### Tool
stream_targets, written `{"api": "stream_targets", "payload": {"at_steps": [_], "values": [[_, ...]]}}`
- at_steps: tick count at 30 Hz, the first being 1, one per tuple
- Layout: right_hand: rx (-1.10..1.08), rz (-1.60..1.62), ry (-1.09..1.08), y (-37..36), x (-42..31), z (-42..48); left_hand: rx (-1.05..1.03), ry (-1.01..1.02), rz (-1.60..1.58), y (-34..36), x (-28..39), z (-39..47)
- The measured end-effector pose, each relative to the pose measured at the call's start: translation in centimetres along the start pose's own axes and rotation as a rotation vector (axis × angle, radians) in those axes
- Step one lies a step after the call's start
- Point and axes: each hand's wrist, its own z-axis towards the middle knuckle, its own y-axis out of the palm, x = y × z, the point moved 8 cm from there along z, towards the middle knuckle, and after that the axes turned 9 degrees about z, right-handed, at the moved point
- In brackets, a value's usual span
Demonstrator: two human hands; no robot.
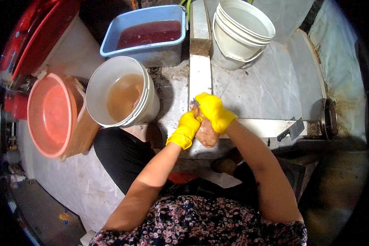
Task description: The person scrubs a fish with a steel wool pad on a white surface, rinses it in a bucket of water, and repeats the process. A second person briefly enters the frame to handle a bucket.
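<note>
Both my hands wear yellow rubber gloves and meet over a raw, pinkish-brown animal carcass (207,134), perhaps a plucked bird. Its wide, rounded end points toward me, while a darker grey part shows at the far end. My left hand (184,127) grips its left side with the thumb on top. From the right, my right hand (216,110) is closed over its upper part, with the fingers curled near the dark end. Much of the carcass is hidden by the gloves. Beneath and beyond it runs a narrow white ledge (200,75).
A white bucket of brownish water (92,95) stands at left, beside a pink basin (70,123). Farther back are a blue tub of dark red liquid (109,46) and another white bucket (230,50). A cleaver (296,129) lies on the ledge at right, near a round metal-rimmed object (328,119).
</note>
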Motion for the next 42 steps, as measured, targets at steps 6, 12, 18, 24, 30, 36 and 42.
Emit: {"api": "stream_targets", "payload": {"at_steps": [6, 12, 18, 24, 30, 36, 42], "values": [[0.041, -0.247, -0.120, -2.6, 0.2, 0.7, -0.031, 0.034, -0.016, 0.2, -0.1, 0.4], [0.173, 0.147, -0.084, -9.9, -0.8, -4.4, -0.215, 0.066, 0.014, -2.4, 3.3, -0.4], [0.046, 0.399, 0.027, -9.3, -5.8, -7.8, -0.035, 0.298, 0.568, -4.5, 10.2, -3.1], [0.063, 0.147, -0.133, -5.4, -3.7, -7.9, -0.098, 0.329, 0.551, -1.5, 8.6, -3.7], [0.226, 0.006, -0.146, -2.6, 0.3, -6.2, 0.012, 0.434, 0.500, -1.2, 6.9, -3.1], [0.174, 0.325, 0.070, -2.4, 2.3, -2.9, -0.072, 0.331, 0.477, -0.1, 7.5, -3.9], [-0.042, 0.035, -0.395, -6.4, -3.2, -4.7, -0.072, 0.310, 0.346, -0.6, 8.0, -3.3]]}}
